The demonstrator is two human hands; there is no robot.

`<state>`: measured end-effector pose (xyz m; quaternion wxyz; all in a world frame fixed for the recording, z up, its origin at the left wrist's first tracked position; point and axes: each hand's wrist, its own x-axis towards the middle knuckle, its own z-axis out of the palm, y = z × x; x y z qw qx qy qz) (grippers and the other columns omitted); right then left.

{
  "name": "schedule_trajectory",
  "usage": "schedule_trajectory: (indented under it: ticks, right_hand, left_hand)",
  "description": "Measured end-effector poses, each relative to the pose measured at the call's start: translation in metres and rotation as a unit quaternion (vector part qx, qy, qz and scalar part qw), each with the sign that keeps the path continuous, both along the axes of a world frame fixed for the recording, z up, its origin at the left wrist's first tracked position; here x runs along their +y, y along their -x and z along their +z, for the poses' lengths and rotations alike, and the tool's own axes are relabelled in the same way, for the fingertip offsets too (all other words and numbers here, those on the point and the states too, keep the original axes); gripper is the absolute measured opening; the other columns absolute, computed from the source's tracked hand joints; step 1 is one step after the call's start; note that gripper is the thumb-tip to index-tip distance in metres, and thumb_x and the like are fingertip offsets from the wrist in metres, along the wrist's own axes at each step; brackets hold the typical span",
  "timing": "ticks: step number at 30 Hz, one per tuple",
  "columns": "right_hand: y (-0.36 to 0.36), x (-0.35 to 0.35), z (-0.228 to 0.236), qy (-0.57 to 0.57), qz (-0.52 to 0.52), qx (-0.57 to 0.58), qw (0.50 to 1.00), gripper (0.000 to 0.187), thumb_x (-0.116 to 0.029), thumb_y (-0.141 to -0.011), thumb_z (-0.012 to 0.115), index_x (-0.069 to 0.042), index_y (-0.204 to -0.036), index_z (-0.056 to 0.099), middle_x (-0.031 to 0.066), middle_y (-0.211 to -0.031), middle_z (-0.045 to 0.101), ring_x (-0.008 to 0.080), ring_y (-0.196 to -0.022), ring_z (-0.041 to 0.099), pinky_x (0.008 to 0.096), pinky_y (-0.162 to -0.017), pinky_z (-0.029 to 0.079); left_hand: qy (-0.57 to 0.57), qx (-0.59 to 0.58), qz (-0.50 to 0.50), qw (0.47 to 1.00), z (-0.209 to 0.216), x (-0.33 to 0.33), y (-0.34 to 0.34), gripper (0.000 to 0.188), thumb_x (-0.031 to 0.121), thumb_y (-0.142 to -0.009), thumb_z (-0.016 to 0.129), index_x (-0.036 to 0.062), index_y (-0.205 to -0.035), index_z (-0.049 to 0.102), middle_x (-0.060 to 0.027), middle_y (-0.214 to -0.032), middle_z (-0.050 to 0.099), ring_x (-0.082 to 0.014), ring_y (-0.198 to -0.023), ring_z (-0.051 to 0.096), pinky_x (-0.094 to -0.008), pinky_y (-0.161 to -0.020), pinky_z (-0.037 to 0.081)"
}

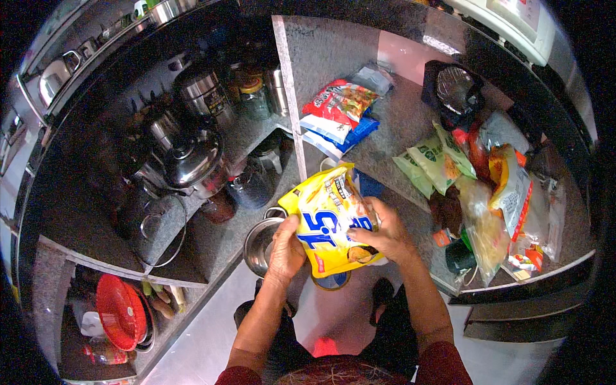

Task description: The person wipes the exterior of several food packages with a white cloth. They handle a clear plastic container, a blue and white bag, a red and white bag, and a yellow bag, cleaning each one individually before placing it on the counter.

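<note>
A yellow plastic food packet (321, 199) with blue and red print is held up in front of me, between both hands. My left hand (287, 250) grips its lower left edge, thumb on the front face. On the other side my right hand (382, 231) has the right edge, its thumb pressed across the front; the fingers behind the packet are hidden. Beyond it, a red packet (340, 102) lies over blue and white packets (356, 136) on the grey stone shelf (327, 48). Just left of my left hand sits a steel pot (258, 247).
Pale green packets (433, 160), clear bags (481, 224) and an orange-white packet (511, 192) crowd the right shelf. Steel cookware, including a lidded pot (192, 163), and glass jars (255, 99) fill the left compartment. A white partition edge (290, 96) divides them. A red basket (119, 311) stands lower left.
</note>
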<state>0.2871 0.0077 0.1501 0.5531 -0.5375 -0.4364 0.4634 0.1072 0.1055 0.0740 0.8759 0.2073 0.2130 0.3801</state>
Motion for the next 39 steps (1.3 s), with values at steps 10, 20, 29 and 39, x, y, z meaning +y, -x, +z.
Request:
schedule_trajectory:
  ticks: [10, 20, 29, 39]
  right_hand:
    - [0.05, -0.008, -0.01, -0.189, -0.173, -0.168, 0.952, 0.028, -0.005, -0.08, 0.059, 0.001, -0.106, 0.05, 0.0091, -0.093, 0.055, 0.0142, -0.084, 0.053, 0.0271, -0.074, 0.044]
    - [0.04, -0.002, 0.014, -0.274, -0.096, -0.359, 0.887, 0.032, -0.004, -0.071, 0.065, -0.003, -0.102, 0.062, 0.0135, -0.086, 0.054, 0.0263, -0.08, 0.056, 0.0337, -0.068, 0.046]
    - [0.006, 0.008, -0.006, -0.194, -0.324, -0.362, 0.853, 0.027, 0.002, -0.076, 0.06, -0.001, -0.103, 0.059, 0.01, -0.087, 0.054, 0.0199, -0.079, 0.055, 0.0286, -0.069, 0.045]
    - [0.024, -0.001, 0.007, -0.231, -0.103, -0.391, 0.885, 0.028, -0.004, -0.078, 0.058, -0.006, -0.105, 0.063, 0.0151, -0.101, 0.048, 0.0272, -0.093, 0.053, 0.0338, -0.081, 0.044]
  left_hand:
    - [0.075, -0.016, 0.051, 0.996, -0.003, -0.002, -0.014, 0.058, 0.055, -0.086, 0.044, 0.0085, -0.12, 0.049, -0.0084, -0.108, 0.06, -0.0216, -0.091, 0.061, -0.0366, -0.082, 0.05]
    - [0.2, -0.034, -0.086, 0.976, -0.034, -0.005, -0.012, 0.049, 0.042, -0.079, 0.064, 0.0048, -0.11, 0.055, -0.0105, -0.1, 0.063, -0.0228, -0.083, 0.062, -0.0374, -0.076, 0.053]
    - [0.178, -0.01, -0.13, 0.975, -0.026, -0.012, -0.027, 0.047, 0.045, -0.085, 0.055, 0.0069, -0.113, 0.056, -0.0087, -0.102, 0.064, -0.0205, -0.083, 0.063, -0.0361, -0.076, 0.053]
    - [0.219, -0.025, -0.14, 0.965, -0.028, -0.015, -0.023, 0.051, 0.047, -0.084, 0.054, 0.0069, -0.114, 0.054, -0.0108, -0.1, 0.063, -0.0234, -0.081, 0.063, -0.0374, -0.074, 0.054]
